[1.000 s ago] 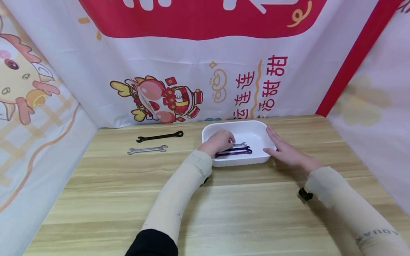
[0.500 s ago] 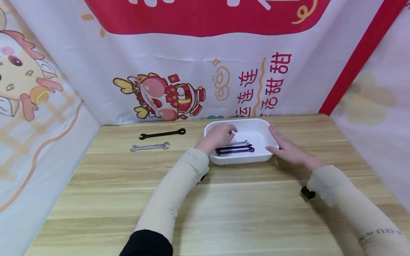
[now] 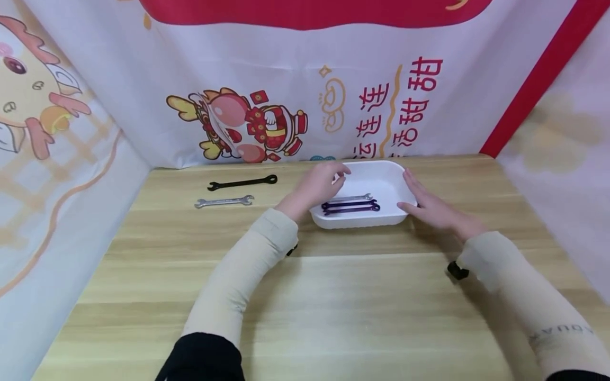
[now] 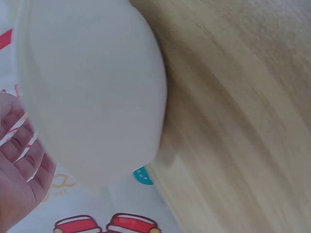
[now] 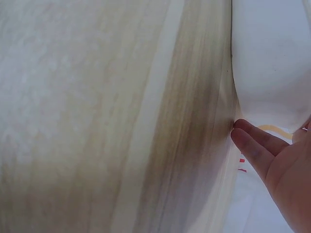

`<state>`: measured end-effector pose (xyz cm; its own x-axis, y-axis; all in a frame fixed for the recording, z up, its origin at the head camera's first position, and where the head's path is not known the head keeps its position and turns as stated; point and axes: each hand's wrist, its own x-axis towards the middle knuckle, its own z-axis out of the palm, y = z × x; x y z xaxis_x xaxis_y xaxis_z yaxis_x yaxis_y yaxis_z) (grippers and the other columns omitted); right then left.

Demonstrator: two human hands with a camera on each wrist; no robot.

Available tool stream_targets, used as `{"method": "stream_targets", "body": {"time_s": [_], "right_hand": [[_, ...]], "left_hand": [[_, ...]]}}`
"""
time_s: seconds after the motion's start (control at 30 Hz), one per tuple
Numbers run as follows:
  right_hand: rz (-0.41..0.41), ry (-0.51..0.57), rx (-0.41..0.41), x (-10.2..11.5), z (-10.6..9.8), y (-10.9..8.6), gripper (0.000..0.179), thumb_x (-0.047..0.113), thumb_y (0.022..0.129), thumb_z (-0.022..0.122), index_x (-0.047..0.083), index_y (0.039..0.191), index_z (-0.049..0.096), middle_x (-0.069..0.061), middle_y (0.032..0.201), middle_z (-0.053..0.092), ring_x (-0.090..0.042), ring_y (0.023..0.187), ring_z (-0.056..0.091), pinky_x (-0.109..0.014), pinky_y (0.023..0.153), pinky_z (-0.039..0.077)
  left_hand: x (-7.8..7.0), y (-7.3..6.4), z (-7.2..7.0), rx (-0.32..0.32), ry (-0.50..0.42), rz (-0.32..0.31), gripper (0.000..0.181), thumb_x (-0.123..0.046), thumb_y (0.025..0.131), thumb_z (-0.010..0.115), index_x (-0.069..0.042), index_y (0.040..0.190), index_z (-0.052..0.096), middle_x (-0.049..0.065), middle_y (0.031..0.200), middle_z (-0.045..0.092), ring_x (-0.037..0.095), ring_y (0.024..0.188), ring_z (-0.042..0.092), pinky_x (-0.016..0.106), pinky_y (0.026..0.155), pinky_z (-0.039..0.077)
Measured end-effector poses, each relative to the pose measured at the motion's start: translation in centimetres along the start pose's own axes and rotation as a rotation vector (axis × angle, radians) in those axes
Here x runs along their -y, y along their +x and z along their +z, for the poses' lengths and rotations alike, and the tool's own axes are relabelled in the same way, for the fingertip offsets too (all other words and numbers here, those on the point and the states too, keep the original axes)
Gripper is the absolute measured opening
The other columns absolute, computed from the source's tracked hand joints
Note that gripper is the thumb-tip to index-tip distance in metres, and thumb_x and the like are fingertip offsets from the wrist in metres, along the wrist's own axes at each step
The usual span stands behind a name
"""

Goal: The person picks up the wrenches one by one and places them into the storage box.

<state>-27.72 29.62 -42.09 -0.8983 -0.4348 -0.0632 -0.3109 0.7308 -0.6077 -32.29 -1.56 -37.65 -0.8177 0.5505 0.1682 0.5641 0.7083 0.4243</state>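
A white plastic tray (image 3: 364, 221) stands near the back of the table. In it lie a silver wrench (image 3: 350, 198) and two dark purple wrenches, one (image 3: 351, 203) just behind the other (image 3: 352, 209). My left hand (image 3: 318, 184) is over the tray's left end; the left wrist view shows its fingers loosely bent with nothing in them. At the opposite end my right hand (image 3: 432, 209) rests against the tray's side, thumb at the rim, fingers (image 5: 255, 143) straight. To the left on the table are a black wrench (image 3: 243, 182) and a silver open-end wrench (image 3: 224, 201).
The wooden table (image 3: 352, 307) reaches back to a printed cloth (image 3: 267, 63) hung upright behind the tray. More cloth hangs at the left and right sides.
My left hand has come up and moved left, from over the wrenches in the tray to the tray's left rim. The right hand stays at the tray's right end. The head view has tilted down.
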Motion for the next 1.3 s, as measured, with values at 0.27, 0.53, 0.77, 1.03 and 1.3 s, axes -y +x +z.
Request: {"method": "stream_targets", "body": {"time_s": [0.27, 0.53, 0.77, 1.03, 1.3], "right_hand": [[-0.006, -0.012, -0.023, 0.2, -1.5, 0.5, 0.089, 0.033, 0.106, 0.054, 0.007, 0.162, -0.011, -0.007, 0.168, -0.019, -0.037, 0.154, -0.009, -0.054, 0.122, 0.003], [0.001, -0.01, -0.021, -0.1, -1.4, 0.2, 0.089, 0.034, 0.106, 0.053, 0.007, 0.162, -0.01, -0.006, 0.168, -0.019, -0.036, 0.154, -0.009, -0.054, 0.122, 0.003], [0.001, -0.022, -0.015, -0.8, -0.9, 0.4, 0.09, 0.036, 0.106, 0.054, 0.007, 0.163, -0.009, -0.007, 0.169, -0.017, -0.035, 0.154, -0.009, -0.055, 0.122, 0.003], [0.004, -0.01, -0.001, -0.6, -0.3, 0.2, 0.09, 0.037, 0.106, 0.054, 0.007, 0.163, -0.009, -0.008, 0.169, -0.017, -0.036, 0.154, -0.009, -0.056, 0.122, 0.004], [0.03, -0.011, 0.02, -0.5, -0.3, 0.3, 0.088, 0.036, 0.107, 0.052, 0.012, 0.162, -0.012, -0.003, 0.168, -0.02, -0.034, 0.154, -0.01, -0.055, 0.122, 0.004]], "left_hand": [[-0.3, -0.7, -2.9, -0.107, -0.029, 0.056, 0.029, -0.018, 0.105, 0.057, -0.011, 0.13, 0.069, 0.005, 0.122, 0.067, 0.024, 0.112, 0.061, 0.033, 0.094, 0.05], [1.1, -2.3, -4.2, -0.19, -0.043, 0.07, 0.029, -0.02, 0.105, 0.058, -0.01, 0.13, 0.068, 0.006, 0.131, 0.065, 0.022, 0.114, 0.062, 0.033, 0.095, 0.052], [3.5, -3.9, -5.1, -0.227, -0.067, 0.06, 0.031, -0.018, 0.103, 0.061, -0.008, 0.132, 0.068, 0.007, 0.126, 0.067, 0.023, 0.111, 0.062, 0.038, 0.095, 0.052], [6.8, -6.3, -6.7, -0.179, -0.186, -0.005, 0.031, -0.016, 0.103, 0.062, -0.012, 0.133, 0.068, 0.006, 0.12, 0.07, 0.022, 0.11, 0.061, 0.045, 0.093, 0.052], [10.1, -8.8, -8.0, -0.084, -0.217, -0.113, 0.032, -0.019, 0.104, 0.06, -0.013, 0.135, 0.065, 0.009, 0.124, 0.067, 0.024, 0.114, 0.06, 0.05, 0.097, 0.05]]}}
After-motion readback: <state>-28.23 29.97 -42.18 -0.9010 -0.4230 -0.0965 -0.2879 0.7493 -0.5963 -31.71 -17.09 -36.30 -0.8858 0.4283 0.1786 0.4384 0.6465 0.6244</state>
